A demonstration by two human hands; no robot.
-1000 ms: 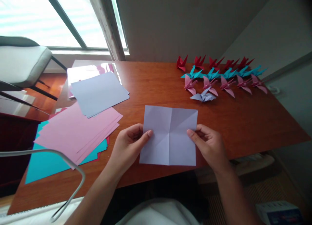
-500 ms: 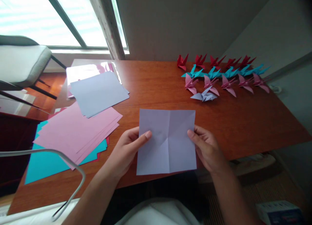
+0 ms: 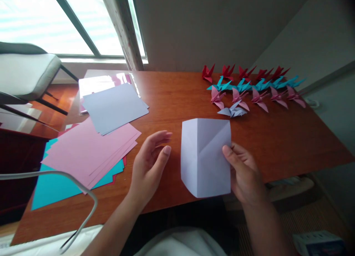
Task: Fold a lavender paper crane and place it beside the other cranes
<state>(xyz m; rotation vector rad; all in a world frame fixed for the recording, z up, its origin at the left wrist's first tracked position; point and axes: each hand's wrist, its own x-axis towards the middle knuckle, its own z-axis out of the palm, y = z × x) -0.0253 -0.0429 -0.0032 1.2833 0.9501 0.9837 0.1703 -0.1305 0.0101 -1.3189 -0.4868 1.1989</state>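
My right hand pinches the right edge of a pale lavender sheet of paper, thumb in front and fingers behind. The sheet stands upright over the table's near edge, bent along a vertical crease so its left part angles away. A diagonal crease crosses its upper right area. To the left of the paper, my left hand is apart from it, thumb and fingers separated with nothing between them. Beyond the sheet sits a pale lavender folded crane, in front of a row of pink cranes.
Behind the pink cranes stand rows of blue cranes and red cranes. Lavender sheets, pink sheets and blue sheets overlap on the left of the wooden table. A grey curved tube crosses the lower left.
My left hand has let go of the sheet's left edge. The sheet, held in my right hand, has shifted right and turned, its left part now bent back along the crease.
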